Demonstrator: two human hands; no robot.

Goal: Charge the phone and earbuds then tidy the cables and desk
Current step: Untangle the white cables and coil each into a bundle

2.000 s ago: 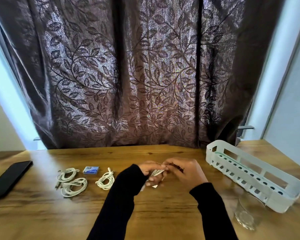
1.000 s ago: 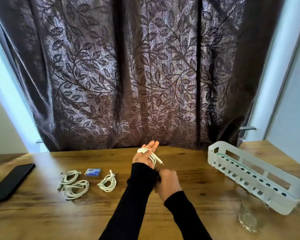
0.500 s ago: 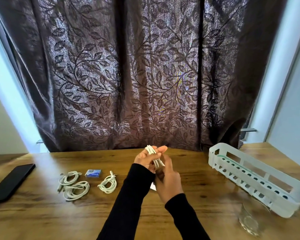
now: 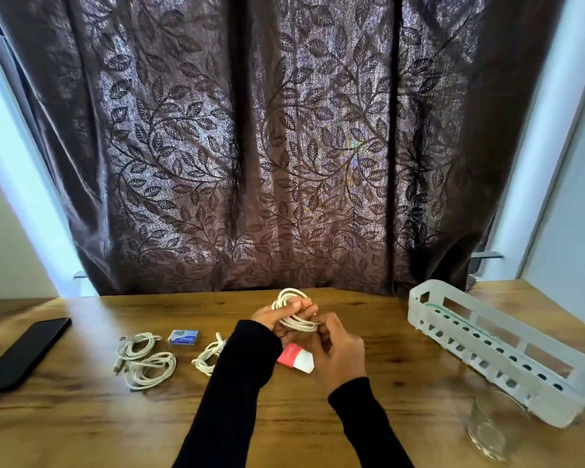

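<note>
Above the desk, the left hand curls its fingers around a coiled white cable. The right hand pinches its lower loops, half hiding a red-and-white packet. The phone is cut off at left.

white cable coiled in loops, held above desk; three more coiled cables lying left.
</note>
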